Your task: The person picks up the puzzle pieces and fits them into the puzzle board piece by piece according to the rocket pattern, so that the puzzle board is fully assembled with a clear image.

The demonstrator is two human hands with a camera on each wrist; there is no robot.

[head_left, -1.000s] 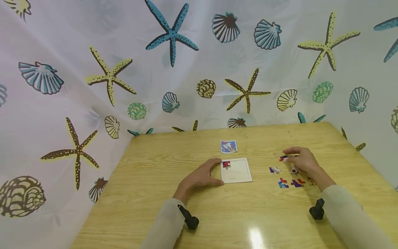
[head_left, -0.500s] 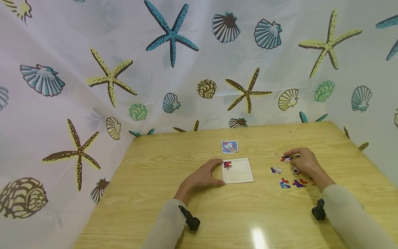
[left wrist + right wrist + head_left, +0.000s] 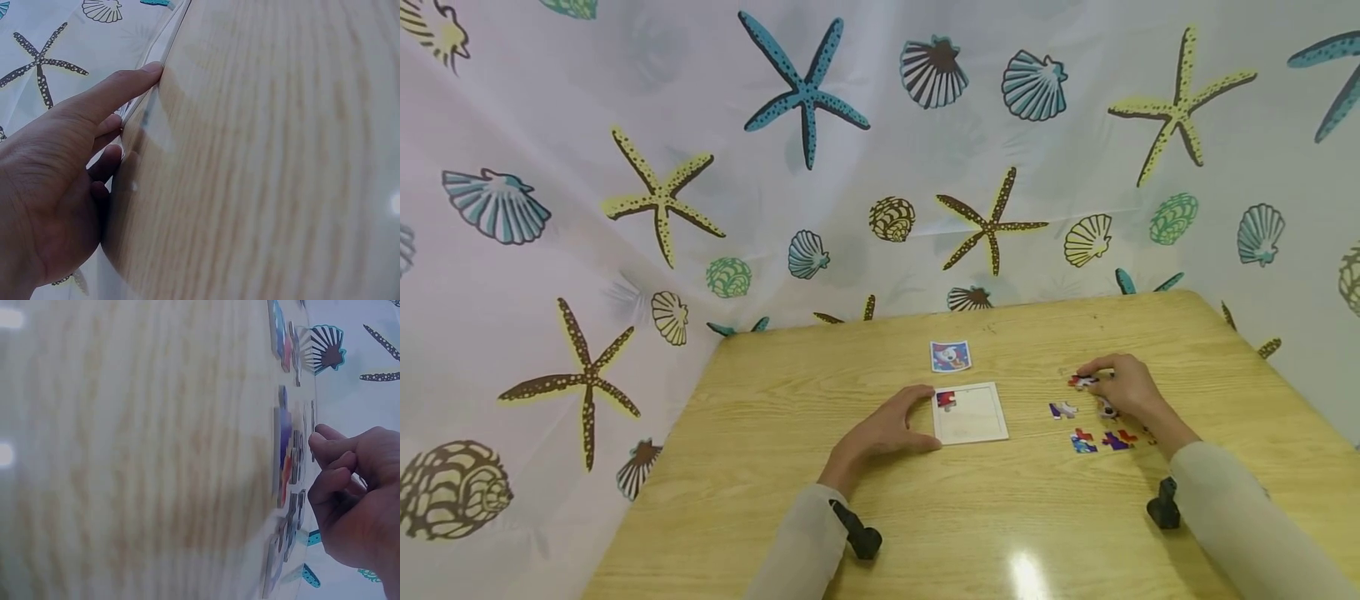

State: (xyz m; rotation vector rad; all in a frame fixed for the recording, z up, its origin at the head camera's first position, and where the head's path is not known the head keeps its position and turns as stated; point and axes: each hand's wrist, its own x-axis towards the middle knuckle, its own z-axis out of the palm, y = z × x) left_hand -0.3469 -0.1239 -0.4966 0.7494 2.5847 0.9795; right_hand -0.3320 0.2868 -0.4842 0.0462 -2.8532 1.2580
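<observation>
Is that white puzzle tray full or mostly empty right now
Mostly empty: in the head view, the tray is bare except for a red piece.

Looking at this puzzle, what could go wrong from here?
The right hand is low among the loose pieces, so it might scatter or flip some. The left hand meets the white board only along its left side, so a bump could slide it. The lone placed piece, in the far left corner, might then shift.

Head view evenly lit; glare spot on near tabletop; wrist views hazy, soft
</observation>
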